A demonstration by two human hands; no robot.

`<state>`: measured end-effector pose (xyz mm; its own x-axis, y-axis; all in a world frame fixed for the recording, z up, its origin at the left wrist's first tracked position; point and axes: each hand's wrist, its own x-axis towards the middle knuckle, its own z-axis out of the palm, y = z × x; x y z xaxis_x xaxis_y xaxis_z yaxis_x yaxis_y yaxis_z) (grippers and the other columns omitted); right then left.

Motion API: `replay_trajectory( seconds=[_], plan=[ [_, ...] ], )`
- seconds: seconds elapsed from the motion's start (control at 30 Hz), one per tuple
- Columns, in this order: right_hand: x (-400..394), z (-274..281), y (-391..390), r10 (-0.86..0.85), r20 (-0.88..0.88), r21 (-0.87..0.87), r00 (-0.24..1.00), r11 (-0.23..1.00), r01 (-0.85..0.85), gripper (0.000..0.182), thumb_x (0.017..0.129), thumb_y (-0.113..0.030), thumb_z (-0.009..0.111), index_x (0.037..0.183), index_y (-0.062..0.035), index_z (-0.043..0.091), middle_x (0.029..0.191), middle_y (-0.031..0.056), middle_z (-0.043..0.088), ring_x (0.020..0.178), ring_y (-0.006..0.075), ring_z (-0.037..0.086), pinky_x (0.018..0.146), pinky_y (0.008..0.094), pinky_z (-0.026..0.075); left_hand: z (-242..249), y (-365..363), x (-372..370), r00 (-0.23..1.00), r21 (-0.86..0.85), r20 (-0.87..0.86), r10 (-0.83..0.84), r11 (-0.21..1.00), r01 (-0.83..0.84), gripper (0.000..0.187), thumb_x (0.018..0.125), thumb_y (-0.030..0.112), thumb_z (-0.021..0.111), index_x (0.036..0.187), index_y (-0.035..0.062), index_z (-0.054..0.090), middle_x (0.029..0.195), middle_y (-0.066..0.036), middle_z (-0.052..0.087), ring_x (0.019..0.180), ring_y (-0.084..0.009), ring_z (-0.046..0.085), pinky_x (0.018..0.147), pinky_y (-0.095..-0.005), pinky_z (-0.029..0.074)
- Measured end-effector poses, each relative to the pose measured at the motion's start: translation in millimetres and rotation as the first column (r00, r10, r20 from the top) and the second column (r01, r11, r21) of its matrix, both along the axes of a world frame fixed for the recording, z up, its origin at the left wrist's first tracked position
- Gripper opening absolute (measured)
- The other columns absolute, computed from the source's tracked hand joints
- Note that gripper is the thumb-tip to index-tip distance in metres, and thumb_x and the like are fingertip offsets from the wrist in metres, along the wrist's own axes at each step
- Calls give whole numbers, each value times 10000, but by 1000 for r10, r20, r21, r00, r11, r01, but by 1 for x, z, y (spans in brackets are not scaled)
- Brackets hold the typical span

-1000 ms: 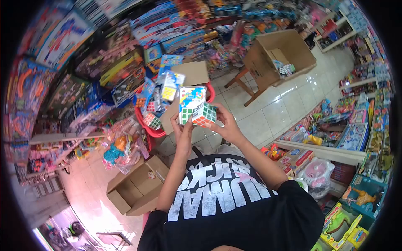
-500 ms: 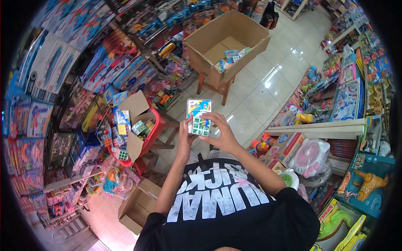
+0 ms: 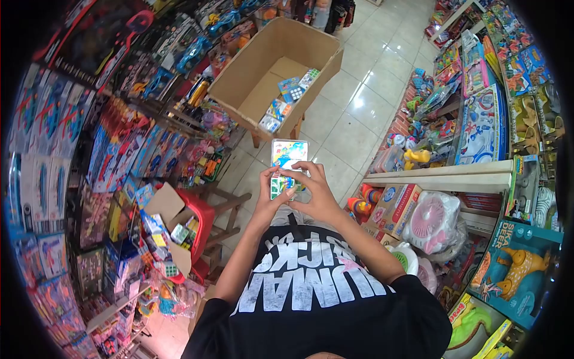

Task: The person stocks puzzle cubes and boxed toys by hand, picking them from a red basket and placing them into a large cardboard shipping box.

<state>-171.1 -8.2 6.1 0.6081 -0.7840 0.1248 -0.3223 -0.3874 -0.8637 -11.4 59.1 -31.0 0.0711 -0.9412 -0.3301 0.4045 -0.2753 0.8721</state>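
Observation:
I hold a packaged puzzle cube point(image 3: 287, 157) with a colourful backing card in front of my chest. My left hand point(image 3: 269, 197) grips its lower left side. My right hand point(image 3: 314, 190) covers the lower right part, fingers curled over the cube itself. Beyond the package, a large open cardboard box point(image 3: 251, 90) sits on a wooden stool and holds several similar packaged cubes point(image 3: 290, 96).
A red basket point(image 3: 197, 215) on a stool at my left holds more small toy packs. Toy shelves line the left wall point(image 3: 72, 149) and the right side point(image 3: 490, 119). Boxed toys and a pink fan point(image 3: 433, 221) lie at my right. Tiled floor point(image 3: 365, 90) runs ahead.
My view has swung right, from the red basket toward the big cardboard box. The cube, first beside the card, now sits against it under both hands.

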Motion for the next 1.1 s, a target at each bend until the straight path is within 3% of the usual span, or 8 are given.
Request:
replay_trajectory(
  seconds=[0.2,0.27,0.37,0.57,0.63,0.83,0.93,1.1],
  plan=[
    [6,20,-88,24,28,-82,999,996,-21,643,686,-211,800,1294,-159,600,1253,79,489,1159,274,423,996,402,374,0,-90,24,997,-103,-69,-24,995,17,706,826,202,712,1387,127,291,1312,-119,389,1199,-230,460,1004,-353,404],
    [5,14,-116,-110,171,90,979,991,96,617,749,-220,779,1313,-117,552,1246,118,495,1142,287,454,970,411,401,5,-119,33,993,-127,-112,-34,992,19,711,825,249,708,1388,129,291,1303,-121,396,1204,-229,455,996,-347,403],
    [15,-11,-154,-370,25,71,929,927,368,605,807,-194,738,1336,-46,486,1209,130,516,1092,249,503,914,369,429,13,-158,43,993,-122,-114,-43,992,29,729,817,278,713,1395,137,292,1313,-129,395,1213,-224,446,998,-341,393],
    [34,-31,-204,-391,110,534,914,799,277,404,980,-215,557,1332,-34,472,1090,46,568,861,92,544,694,229,421,7,-212,58,990,-106,-58,-130,987,124,675,864,283,675,1414,145,309,1348,-110,397,1236,-215,437,1024,-353,376],
    [42,-34,-225,-413,93,556,906,776,297,360,1001,-213,527,1305,-24,492,1040,38,584,831,73,541,666,213,416,5,-226,61,934,-171,-323,-155,980,104,674,895,297,644,1446,143,288,1356,-122,414,1257,-221,444,1041,-379,389],
    [72,-47,-299,-267,77,539,961,822,185,308,992,-251,524,1093,29,600,933,112,649,851,164,600,771,300,471,-2,-267,86,930,-121,-367,-24,992,-22,635,965,456,517,1481,165,288,1400,-90,432,1272,-227,479,1027,-414,439],
    [96,-54,-354,-126,-34,423,991,897,129,335,971,-267,545,1092,39,608,938,166,673,880,235,631,818,351,477,-8,-295,102,998,9,-65,11,1000,-11,671,996,569,359,1492,121,289,1442,-118,425,1278,-237,481,1061,-422,400],
    [139,-98,-447,161,-231,403,960,914,-56,363,937,-269,568,1130,34,620,1001,263,667,957,394,642,843,423,481,-20,-340,128,980,269,201,4,961,-59,758,964,620,409,1447,39,364,1355,-128,519,1217,-239,522,1050,-366,396]
  ],
)
